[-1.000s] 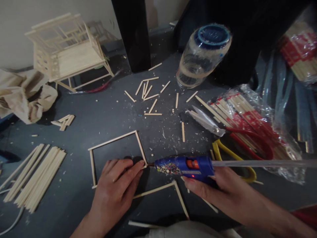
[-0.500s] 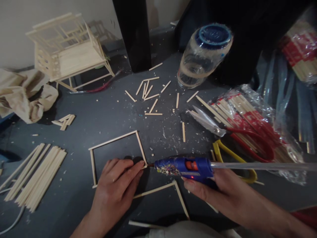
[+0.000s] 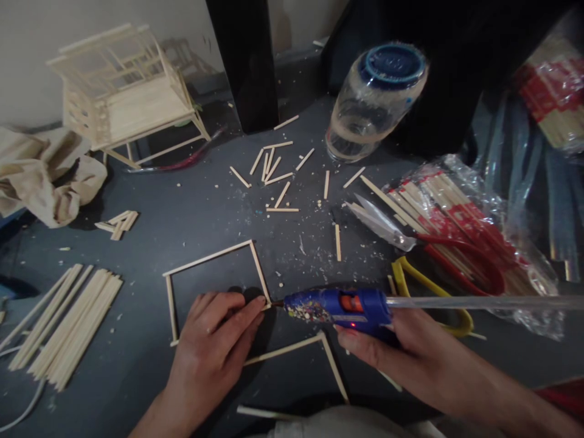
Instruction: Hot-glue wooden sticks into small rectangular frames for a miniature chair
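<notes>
My left hand [image 3: 214,347] presses its fingertips on the lower right corner of a thin stick frame [image 3: 207,258] lying on the dark table, and covers part of its lower side. Wrapped round a blue glue gun [image 3: 337,307] is my right hand [image 3: 406,353]. The gun's nozzle touches that same corner, beside my left fingertips. A clear glue stick [image 3: 474,302] runs out of the gun's back to the right. Below lies a second stick frame [image 3: 335,368], partly hidden by my left hand.
Bundled sticks [image 3: 77,328] lie left. Short cut sticks [image 3: 283,210] are scattered in the middle. Scissors [image 3: 387,228] and wrapped chopsticks [image 3: 456,219] lie right. At the back stand a jar [image 3: 374,103], a miniature bench [image 3: 137,112] and a dark upright post [image 3: 249,67]. Crumpled cloth [image 3: 50,176] sits left.
Almost nothing differs. The glue gun's rear has tipped up very slightly, while its nozzle stays at the corner and my left hand holds its place.
</notes>
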### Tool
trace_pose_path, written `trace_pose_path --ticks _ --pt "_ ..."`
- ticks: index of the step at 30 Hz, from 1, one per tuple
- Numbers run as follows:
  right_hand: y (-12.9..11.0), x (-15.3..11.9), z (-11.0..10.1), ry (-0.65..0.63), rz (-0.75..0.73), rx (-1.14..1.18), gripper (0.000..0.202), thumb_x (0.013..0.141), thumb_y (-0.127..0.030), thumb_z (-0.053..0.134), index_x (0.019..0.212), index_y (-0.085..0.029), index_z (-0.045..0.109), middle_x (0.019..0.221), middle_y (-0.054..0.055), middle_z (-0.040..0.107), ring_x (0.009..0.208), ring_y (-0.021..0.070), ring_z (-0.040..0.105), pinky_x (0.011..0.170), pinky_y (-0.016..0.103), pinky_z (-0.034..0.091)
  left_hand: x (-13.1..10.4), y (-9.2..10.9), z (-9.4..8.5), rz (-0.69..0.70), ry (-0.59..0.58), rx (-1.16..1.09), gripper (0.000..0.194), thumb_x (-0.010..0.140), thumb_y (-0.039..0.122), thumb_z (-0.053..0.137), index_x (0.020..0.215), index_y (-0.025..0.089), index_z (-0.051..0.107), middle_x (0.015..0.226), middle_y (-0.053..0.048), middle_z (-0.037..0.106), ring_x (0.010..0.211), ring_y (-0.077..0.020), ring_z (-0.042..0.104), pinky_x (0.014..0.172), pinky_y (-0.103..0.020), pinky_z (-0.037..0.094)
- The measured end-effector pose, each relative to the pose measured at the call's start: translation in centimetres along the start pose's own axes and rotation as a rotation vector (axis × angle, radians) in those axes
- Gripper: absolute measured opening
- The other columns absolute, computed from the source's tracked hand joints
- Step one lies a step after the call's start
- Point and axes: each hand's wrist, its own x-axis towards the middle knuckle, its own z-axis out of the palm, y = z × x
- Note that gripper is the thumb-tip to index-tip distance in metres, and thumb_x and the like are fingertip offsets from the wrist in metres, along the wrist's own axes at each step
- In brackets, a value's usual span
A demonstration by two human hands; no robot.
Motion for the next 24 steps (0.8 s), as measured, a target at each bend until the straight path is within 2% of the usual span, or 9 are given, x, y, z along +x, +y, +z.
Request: trace_pose_path --ticks 5,10,15,21,24 --pt "-0.1 -0.03 -0.03 0.013 -0.004 -0.023 0.02 0.092 -0.037 0.049 0.099 -0.025 0.063 0.083 -0.002 0.069 0.079 0.0156 0.065 0.078 0.028 0.053 0.0 -0.01 0.07 -0.004 0.017 -0.007 0.029 0.083 0.005 0.062 0.11 0.016 0.064 0.094 -0.005 0.056 0.082 -0.0166 0.053 0.07 -0.033 0.045" --pt "0.08 -0.03 -0.03 -0.009 0.011 -0.003 0.019 0.092 -0.036 0.049 0.097 -0.025 0.064 0.078 -0.002 0.069 0.071 0.0146 0.064 0.074 0.028 0.054 -0.03 -0.08 0.01 -0.009 0.018 -0.01 0.028 0.084 0.007 0.061 0.11 0.018 0.065 0.093 -0.005 0.057 0.082 -0.0172 0.054 0.07 -0.033 0.046" --pt "-0.07 -0.15 -0.03 0.007 -0.01 0.03 0.021 0.091 -0.034 0.05 0.106 -0.026 0.063 0.083 -0.002 0.07 0.077 0.0162 0.065 0.078 0.03 0.054 0.11 -0.09 -0.06 -0.003 0.012 -0.003 0.028 0.085 0.007 0.06 0.11 0.019 0.064 0.092 -0.004 0.058 0.082 -0.0171 0.054 0.068 -0.033 0.046" --pt "-0.21 -0.01 -0.17 0.007 -0.001 0.024 0.015 0.09 -0.033 0.052 0.094 -0.026 0.064 0.076 -0.003 0.067 0.068 0.0143 0.063 0.069 0.026 0.054 0.07 -0.06 -0.08 -0.006 0.008 -0.02 0.029 0.085 0.006 0.06 0.111 0.018 0.063 0.092 -0.005 0.058 0.082 -0.0168 0.053 0.069 -0.033 0.045" --pt "-0.31 0.11 -0.3 0.012 0.005 0.021 0.014 0.089 -0.034 0.052 0.09 -0.026 0.064 0.072 -0.003 0.067 0.066 0.014 0.063 0.07 0.025 0.054 0.05 -0.02 -0.04 -0.008 -0.002 -0.033 0.03 0.084 0.005 0.06 0.111 0.018 0.063 0.093 -0.004 0.057 0.082 -0.0165 0.052 0.069 -0.033 0.044"
